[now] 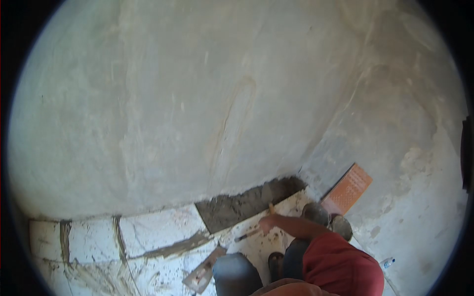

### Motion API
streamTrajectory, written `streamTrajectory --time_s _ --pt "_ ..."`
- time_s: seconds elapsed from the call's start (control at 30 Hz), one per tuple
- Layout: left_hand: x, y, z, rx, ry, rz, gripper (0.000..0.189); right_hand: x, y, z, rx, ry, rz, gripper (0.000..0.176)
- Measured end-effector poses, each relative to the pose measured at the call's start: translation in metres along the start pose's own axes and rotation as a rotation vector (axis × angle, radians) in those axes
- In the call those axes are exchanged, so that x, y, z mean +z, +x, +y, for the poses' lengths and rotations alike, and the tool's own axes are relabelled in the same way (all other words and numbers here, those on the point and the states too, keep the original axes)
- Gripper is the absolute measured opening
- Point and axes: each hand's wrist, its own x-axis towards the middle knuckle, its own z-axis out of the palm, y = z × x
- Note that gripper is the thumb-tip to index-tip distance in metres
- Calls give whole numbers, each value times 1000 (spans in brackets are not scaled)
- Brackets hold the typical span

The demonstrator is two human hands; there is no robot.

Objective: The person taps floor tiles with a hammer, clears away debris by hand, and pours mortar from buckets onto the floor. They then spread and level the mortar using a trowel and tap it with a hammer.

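Observation:
My right hand (267,225) reaches out from a red sleeve (340,264) over the white floor tiles. Its fingers are closed around a thin tool (248,235) with a dark end, its kind too small to make out. A short tan piece (271,208) shows just above the hand. Beyond lies a strip of wet grey mortar (242,207) along the wall's foot, between a laid white tile (163,227) and the corner. A mortar-smeared flat board (205,270) rests on the tiles left of my knee (237,274). My left hand is out of sight.
Two round grey objects (316,213) sit right of my forearm. An orange tile or box (348,189) leans by the right wall, and a plastic bottle (388,262) lies farther right. Bare grey plaster wall (173,98) rises ahead. Mortar smears (94,276) mark the left tiles.

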Motion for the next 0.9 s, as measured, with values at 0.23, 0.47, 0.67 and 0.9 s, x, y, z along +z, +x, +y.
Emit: streamTrajectory --time_s 0.23,0.47,0.67,0.9 --pt "26 3 -105 -182 157 81 50 23 44 15 -47 -63 13 25" --pt "18 -15 -182 -321 267 132 50 7 33 22 -139 -111 31 35" --pt "9 -32 -215 -319 204 187 52 -8 24 30 -211 -103 63 29" --pt "-19 -17 -192 -424 186 -71 50 -19 22 31 -196 -161 58 25"
